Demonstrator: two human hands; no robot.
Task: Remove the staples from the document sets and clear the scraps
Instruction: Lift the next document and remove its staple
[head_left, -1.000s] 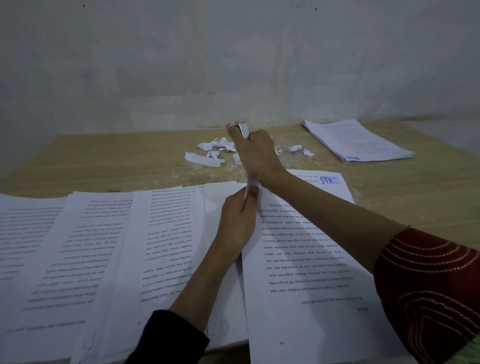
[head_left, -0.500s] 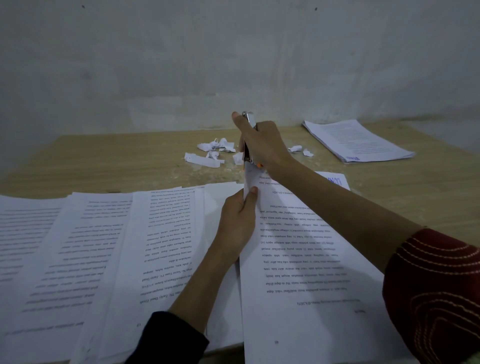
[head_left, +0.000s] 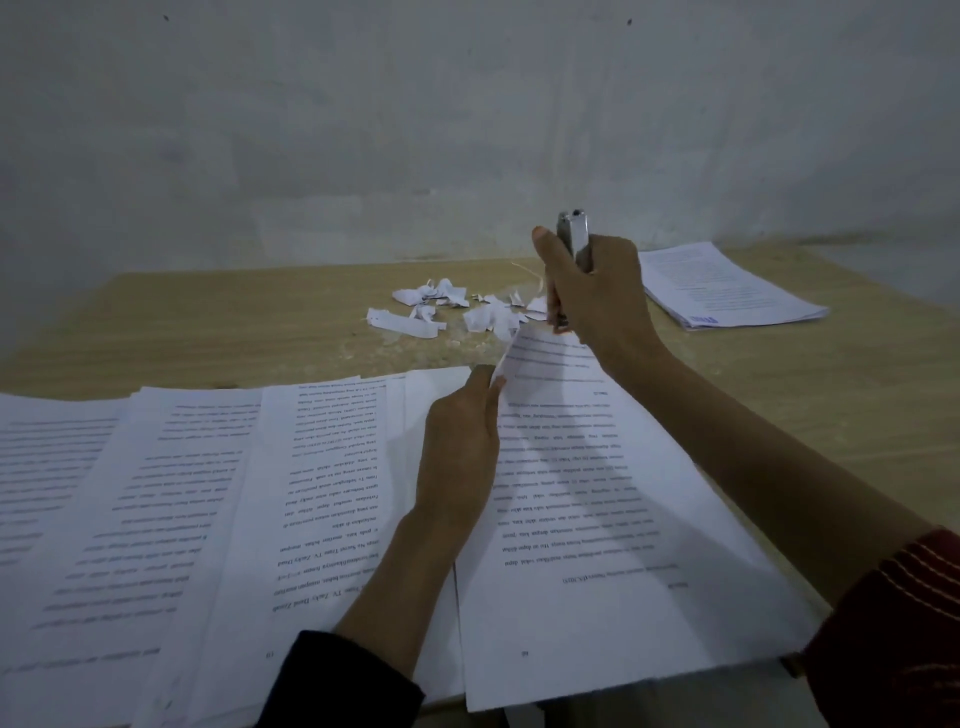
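Just under right hand's (head_left: 597, 296) curled grip on stapler (head_left: 574, 231), page corner (head_left: 540, 353) (left hand's (head_left: 460, 447) pinch).

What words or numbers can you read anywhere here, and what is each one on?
"19", perhaps: page number, upside down, foot of the middle sheet.
Page number on the right sheet, pinched by the left hand: too blurred.
Body print on all sheets: upside down, too blurred.
Blue mark on the far stack: too small.
Metal tool in the right hand: no text visible.
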